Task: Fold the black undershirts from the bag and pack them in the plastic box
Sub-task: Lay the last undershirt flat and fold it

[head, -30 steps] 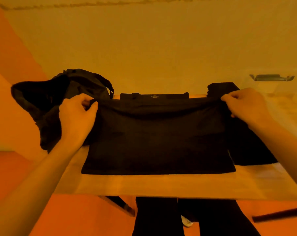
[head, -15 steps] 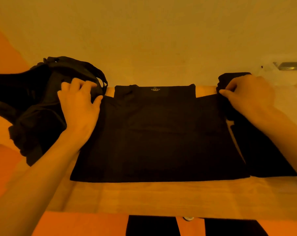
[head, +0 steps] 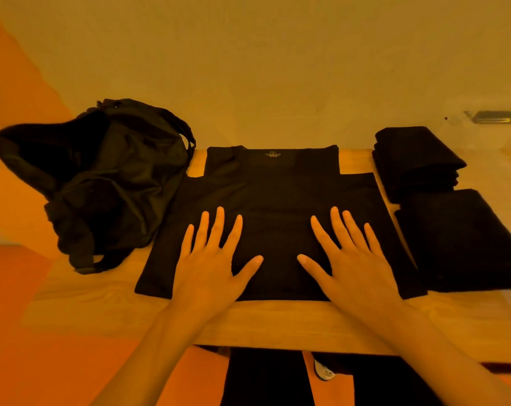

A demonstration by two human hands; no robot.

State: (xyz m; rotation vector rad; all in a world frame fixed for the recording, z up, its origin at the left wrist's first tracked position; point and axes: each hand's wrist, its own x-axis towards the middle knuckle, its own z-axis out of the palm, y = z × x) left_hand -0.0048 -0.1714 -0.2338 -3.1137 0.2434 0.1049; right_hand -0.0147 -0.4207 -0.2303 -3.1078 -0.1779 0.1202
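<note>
The left hand point(head: 210, 259) and right hand point(head: 348, 259) have left the top corners and now press flat, fingers spread, on the undershirt point(head: 277, 194) at the near edge of the bench point(head: 248, 323); best smooth outward evenly before folding

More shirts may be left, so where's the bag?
In the head view, the bag sits on the table, at its left end, beside the spread undershirt.

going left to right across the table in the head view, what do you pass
black bag → left hand → right hand, both flat on the spread undershirt → near folded pile; the far pile overlaps it, so it is left out.
</note>
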